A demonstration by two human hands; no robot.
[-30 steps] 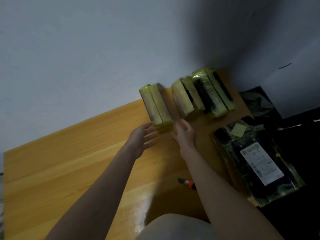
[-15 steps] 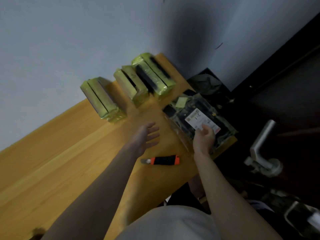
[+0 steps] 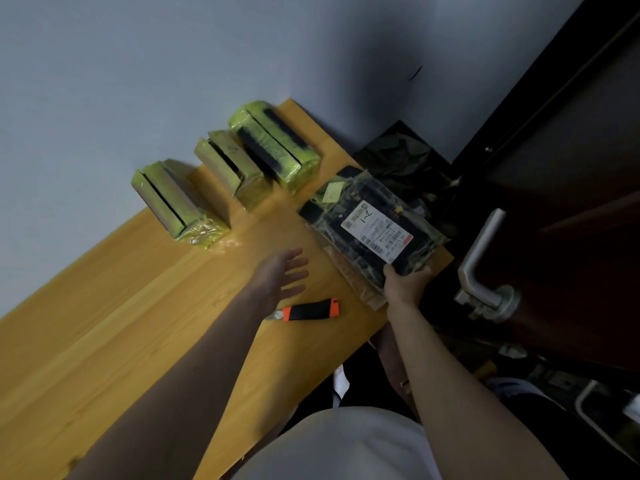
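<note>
A black plastic-wrapped parcel [image 3: 372, 221] with a white shipping label lies at the right end of the wooden table [image 3: 114, 327]. My right hand [image 3: 403, 284] grips its near corner, fingers curled under the edge. My left hand [image 3: 280, 275] hovers open above the table, fingers spread, a little left of the parcel. An orange and black utility knife [image 3: 306, 310] lies on the wood just in front of my left hand. Three yellow-green wrapped packs stand along the wall: the left pack [image 3: 176, 202], the middle pack [image 3: 232, 168] and the right pack [image 3: 273, 143].
A dark door with a metal lever handle [image 3: 481, 271] stands close to the table's right end. A dark bag [image 3: 398, 154] sits behind the parcel. The grey wall runs along the table's far edge.
My right hand left the yellow-green packs, swung right to the black parcel and now grips its near corner. My view turned right, bringing the door and knife into sight.
</note>
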